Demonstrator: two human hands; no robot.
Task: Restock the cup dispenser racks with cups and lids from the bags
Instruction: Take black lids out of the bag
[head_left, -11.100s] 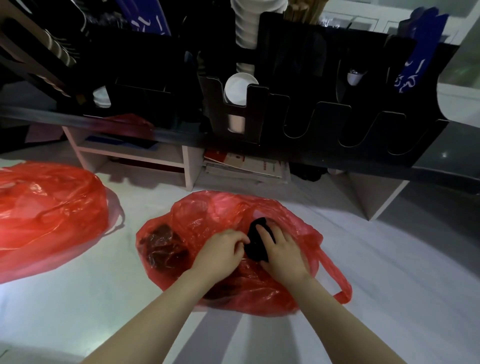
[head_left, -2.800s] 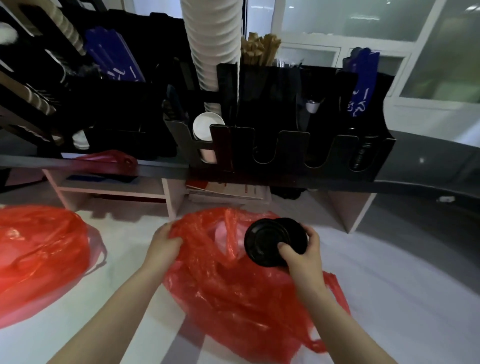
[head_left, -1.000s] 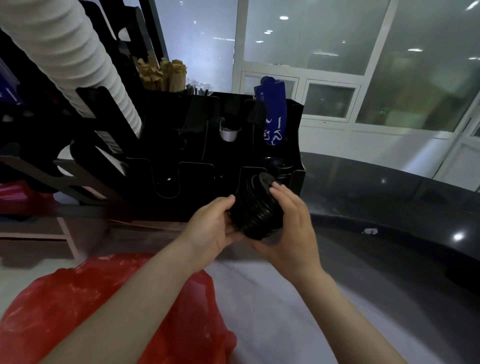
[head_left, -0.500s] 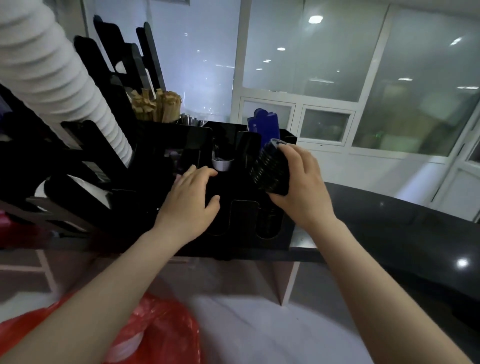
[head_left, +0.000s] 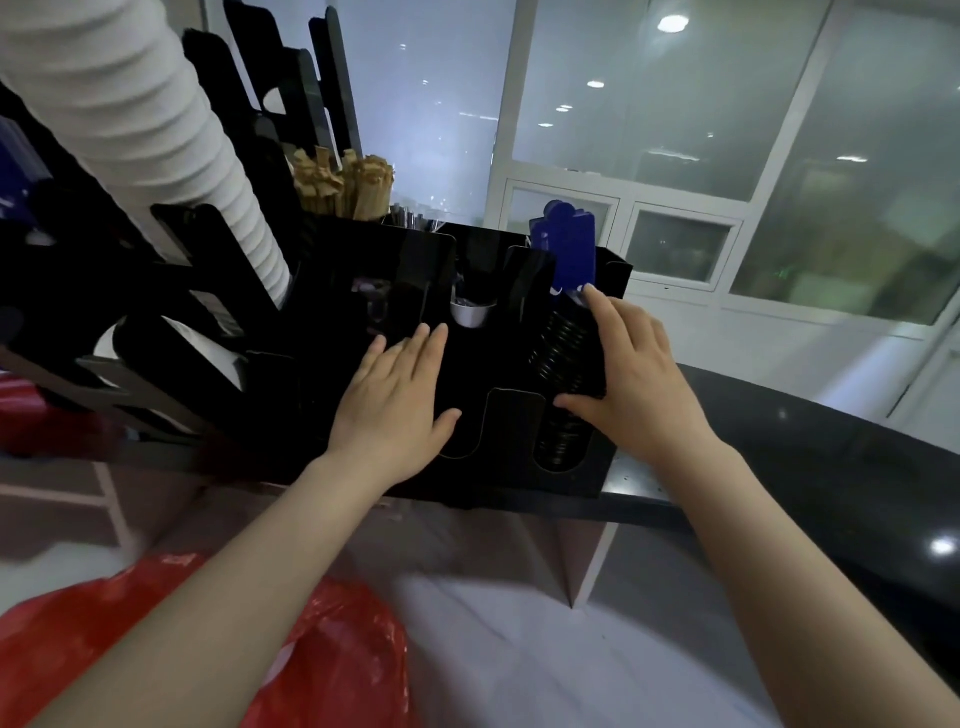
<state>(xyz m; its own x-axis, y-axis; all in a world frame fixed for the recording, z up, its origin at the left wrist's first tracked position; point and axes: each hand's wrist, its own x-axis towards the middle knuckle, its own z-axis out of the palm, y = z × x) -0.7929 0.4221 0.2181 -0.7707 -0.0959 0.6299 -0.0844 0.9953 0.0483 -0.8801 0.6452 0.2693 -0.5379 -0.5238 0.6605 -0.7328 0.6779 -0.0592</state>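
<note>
The stack of black lids (head_left: 563, 353) is now lower, entering the rightmost slot of the rack (head_left: 511, 421), the right hand (head_left: 639, 379) curled round it as a guide; the left hand (head_left: 395, 400) lies flat, fingers straight, on the rack, probably steadying it

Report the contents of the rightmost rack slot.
A stack of black lids, gripped by the right hand. The front wall of the black rack hides the slot floor.
</note>
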